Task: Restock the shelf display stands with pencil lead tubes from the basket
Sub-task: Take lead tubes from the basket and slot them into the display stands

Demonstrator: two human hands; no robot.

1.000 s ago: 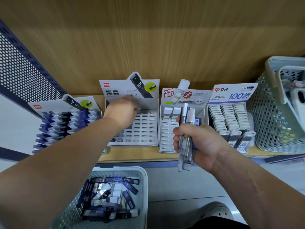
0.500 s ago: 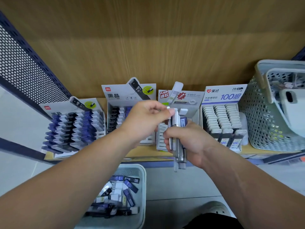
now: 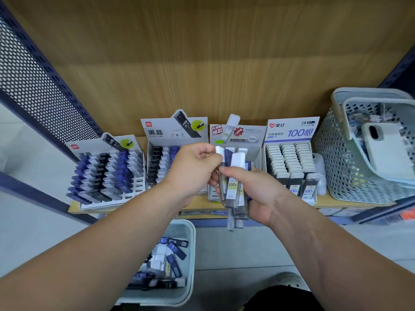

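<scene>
Right hand point(image 3: 260, 196) is gripping a bundle of lead tubes point(image 3: 233, 191) upright in front of the shelf point(image 3: 198, 204), fingers curled round it, thumb lying across the front. Tubes are sticking out above and below the fist; clear bodies, white and dark blue caps.

Left hand point(image 3: 193, 169) is pinching the white cap point(image 3: 219, 151) of one tube at the top of that bundle, thumb and forefinger closed on it, other fingers tucked in. Both hands are touching at the bundle.

Four display stands are sitting in a row on the shelf:
- far-left stand point(image 3: 107, 176): showing near full, blue, black and white tubes
- second stand point(image 3: 157, 162): showing tubes in its left columns, the rest hiding behind the left hand
- third stand point(image 3: 253, 140): sitting right behind the bundle, mostly hidden, fill level can't tell
- right stand point(image 3: 289, 158): showing full of white-capped tubes

Floor basket point(image 3: 190, 254) is sitting below the shelf edge, under the left forearm, holding a loose pile of more tubes point(image 3: 166, 263).

A second perforated basket point(image 3: 332, 158) is standing at the right end of the shelf, just beside the right stand, holding a white case-like item point(image 3: 386, 153); other contents too blurred to tell.
</scene>
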